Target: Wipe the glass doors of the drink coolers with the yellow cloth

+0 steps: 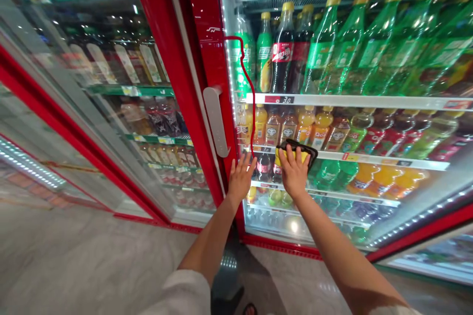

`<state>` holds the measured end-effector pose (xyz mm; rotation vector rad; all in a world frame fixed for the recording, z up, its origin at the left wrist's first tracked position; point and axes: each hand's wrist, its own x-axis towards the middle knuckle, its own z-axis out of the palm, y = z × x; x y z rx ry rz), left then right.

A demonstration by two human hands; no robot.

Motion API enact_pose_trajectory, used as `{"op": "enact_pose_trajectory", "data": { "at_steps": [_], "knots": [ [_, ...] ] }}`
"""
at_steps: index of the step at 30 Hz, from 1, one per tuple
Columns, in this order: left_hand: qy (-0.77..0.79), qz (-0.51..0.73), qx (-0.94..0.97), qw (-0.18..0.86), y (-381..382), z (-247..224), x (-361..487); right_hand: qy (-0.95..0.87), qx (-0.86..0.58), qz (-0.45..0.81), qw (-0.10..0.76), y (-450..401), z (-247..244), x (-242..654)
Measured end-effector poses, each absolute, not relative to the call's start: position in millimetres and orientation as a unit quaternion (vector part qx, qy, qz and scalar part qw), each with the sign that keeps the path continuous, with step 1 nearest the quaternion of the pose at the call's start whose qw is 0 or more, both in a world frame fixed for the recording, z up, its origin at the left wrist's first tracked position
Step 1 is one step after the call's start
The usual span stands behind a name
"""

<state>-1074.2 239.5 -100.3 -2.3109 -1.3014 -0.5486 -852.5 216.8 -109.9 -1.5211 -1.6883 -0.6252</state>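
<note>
My right hand (294,172) lies flat with fingers spread on a yellow and black cloth (313,154), pressing it against the glass of a red-framed drinks fridge door. The cloth's dark edge sticks out above and to the right of my fingers; its underside is hidden. My left hand (240,177) rests open at the left edge of the same door, by the red door frame (231,128), with nothing visible in it. Just above it is the pale door handle (216,122). A thin red line (253,93) runs down the glass to near my left fingertips.
Behind the glass, shelves hold green bottles (321,49), a cola bottle (283,51) and several juice bottles (320,130). A second red-framed fridge (158,49) stands to the left. Grey floor (111,261) lies below, with a dark shadow and part of a foot (250,309).
</note>
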Motion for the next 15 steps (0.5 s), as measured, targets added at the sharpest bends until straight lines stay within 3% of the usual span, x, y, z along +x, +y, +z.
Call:
{"op": "enact_pose_trajectory", "data": {
  "at_steps": [3,8,15],
  "knots": [
    [-0.468,-0.185,-0.838,0.212,239,-99,-1082,-0.685,-0.578,-0.227,0.381,229,-99,-881],
    [-0.479,-0.18,-0.833,0.211,234,-98,-1093,-0.824,-0.437,-0.205,0.297,220,-125,-863],
    [-0.511,-0.172,-0.815,0.214,226,-113,-1102,-0.763,-0.495,-0.223,0.35,223,-98,-866]
  ]
}}
